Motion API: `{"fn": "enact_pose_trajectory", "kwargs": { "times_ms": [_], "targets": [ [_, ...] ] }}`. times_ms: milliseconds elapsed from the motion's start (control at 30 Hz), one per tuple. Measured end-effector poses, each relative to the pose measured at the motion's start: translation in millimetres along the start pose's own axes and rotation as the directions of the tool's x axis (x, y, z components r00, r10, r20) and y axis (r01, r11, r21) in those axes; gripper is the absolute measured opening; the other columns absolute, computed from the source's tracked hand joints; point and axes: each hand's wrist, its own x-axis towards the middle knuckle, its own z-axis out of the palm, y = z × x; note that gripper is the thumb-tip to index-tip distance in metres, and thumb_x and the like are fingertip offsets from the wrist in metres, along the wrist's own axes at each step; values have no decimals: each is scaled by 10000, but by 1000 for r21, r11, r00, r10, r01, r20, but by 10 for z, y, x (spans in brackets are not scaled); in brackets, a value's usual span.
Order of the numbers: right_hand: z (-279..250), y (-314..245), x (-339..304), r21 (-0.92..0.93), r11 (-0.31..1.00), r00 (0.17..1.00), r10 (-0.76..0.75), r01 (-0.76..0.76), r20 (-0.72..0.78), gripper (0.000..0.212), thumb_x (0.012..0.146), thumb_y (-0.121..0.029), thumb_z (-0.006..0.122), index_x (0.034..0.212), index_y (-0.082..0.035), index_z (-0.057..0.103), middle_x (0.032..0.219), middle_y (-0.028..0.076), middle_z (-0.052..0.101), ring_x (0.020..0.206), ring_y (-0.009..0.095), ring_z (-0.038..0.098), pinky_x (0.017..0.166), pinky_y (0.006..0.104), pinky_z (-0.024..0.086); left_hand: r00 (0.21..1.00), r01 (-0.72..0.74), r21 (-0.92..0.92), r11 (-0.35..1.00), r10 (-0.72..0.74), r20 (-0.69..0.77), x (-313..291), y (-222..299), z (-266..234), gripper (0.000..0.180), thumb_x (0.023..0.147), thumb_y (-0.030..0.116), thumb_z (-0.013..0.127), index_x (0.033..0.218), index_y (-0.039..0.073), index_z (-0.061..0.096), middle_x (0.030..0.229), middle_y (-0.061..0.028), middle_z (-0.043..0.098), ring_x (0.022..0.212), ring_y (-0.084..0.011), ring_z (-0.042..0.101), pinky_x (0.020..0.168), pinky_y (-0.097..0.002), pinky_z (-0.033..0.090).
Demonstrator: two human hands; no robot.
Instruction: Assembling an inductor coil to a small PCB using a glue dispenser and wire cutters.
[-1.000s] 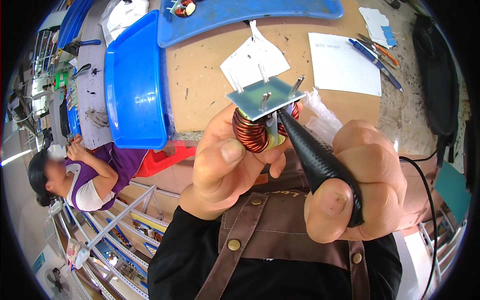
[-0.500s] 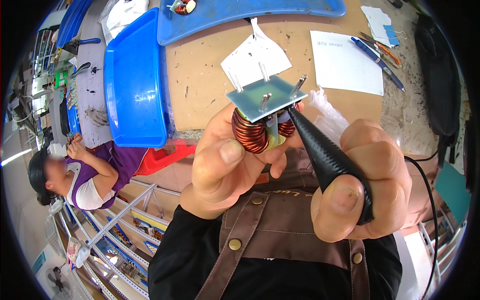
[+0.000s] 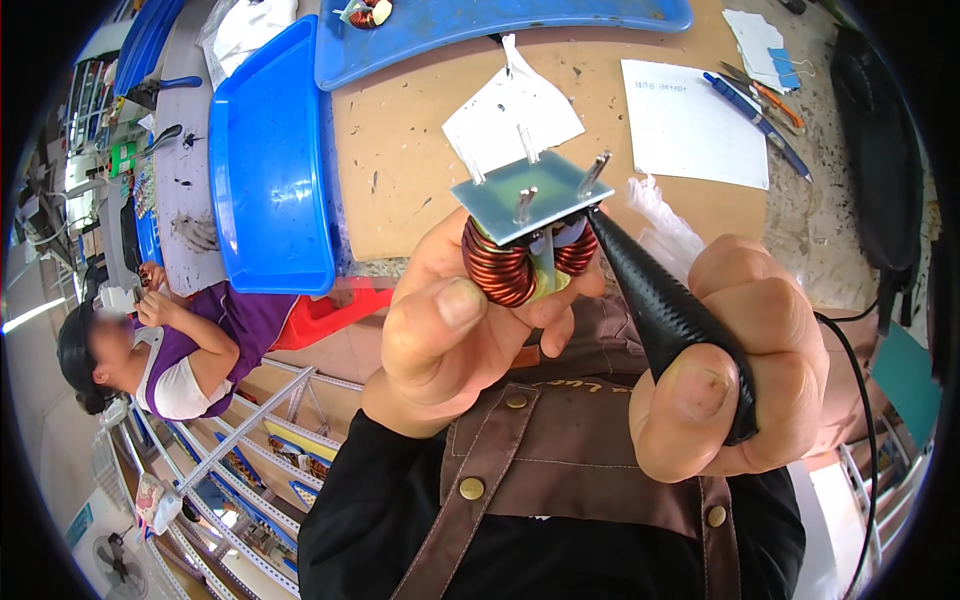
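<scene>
My left hand (image 3: 432,345) grips a toroidal coil (image 3: 497,272) wound with copper-coloured wire, holding it up in front of my chest. A square greenish board (image 3: 528,196) sits on top of the coil, with several metal pins standing up from it. My right hand (image 3: 735,385) is wrapped round a black, textured, cone-shaped squeeze bag (image 3: 665,300). The narrow tip of the bag meets the underside of the board near its right corner, beside the winding. What lies under the board at the tip is partly hidden.
Ahead, a blue tray (image 3: 500,45) bears another coil (image 3: 368,13); an upright-lying blue tray (image 3: 268,170) is at left. White paper (image 3: 695,125) with a pen (image 3: 755,125), a white cloth (image 3: 515,105) and a plastic bag (image 3: 660,225) lie on the table. A co-worker (image 3: 165,345) sits at left.
My right hand has shifted slightly right, and the tip of the squeeze bag has moved outward toward the board's right corner. My left hand and the coil have barely moved.
</scene>
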Motion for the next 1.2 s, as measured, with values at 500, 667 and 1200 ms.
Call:
{"fn": "enact_pose_trajectory", "kwargs": {
  "times_ms": [500, 667, 1200],
  "targets": [
    [-32, 39, -52, 267, 960, 996, 77, -89, 55, 236, 792, -136, 525, 668, -43, 348, 588, 71, 374, 429, 138, 306, 379, 285, 234, 999, 47, 141, 989, -43, -31, 16, 57, 86, 697, 729, 344, 548, 1225, -97, 332, 1071, -264, 475, 832, -235, 485, 710, -323, 448],
    [-128, 34, -36, 182, 968, 981, 157, -175, 109, 314, 840, -267, 494, 642, -78, 339, 620, 54, 366, 485, 143, 344, 434, 279, 273, 987, 118, 170, 978, -96, -130, 37, 75, 121, 686, 744, 398, 517, 1198, -93, 366, 956, -223, 535, 669, -142, 481, 565, -271, 457],
    [7, 95, -9, 35, 999, 999, 9, -10, 48, 181, 756, -46, 433, 644, -8, 297, 544, 87, 361, 395, 118, 290, 355, 265, 219, 996, 87, 62, 994, -84, -38, 63, 32, 54, 646, 757, 372, 490, 1198, -78, 352, 968, -253, 518, 674, -174, 509, 559, -291, 479]
  ]
}}
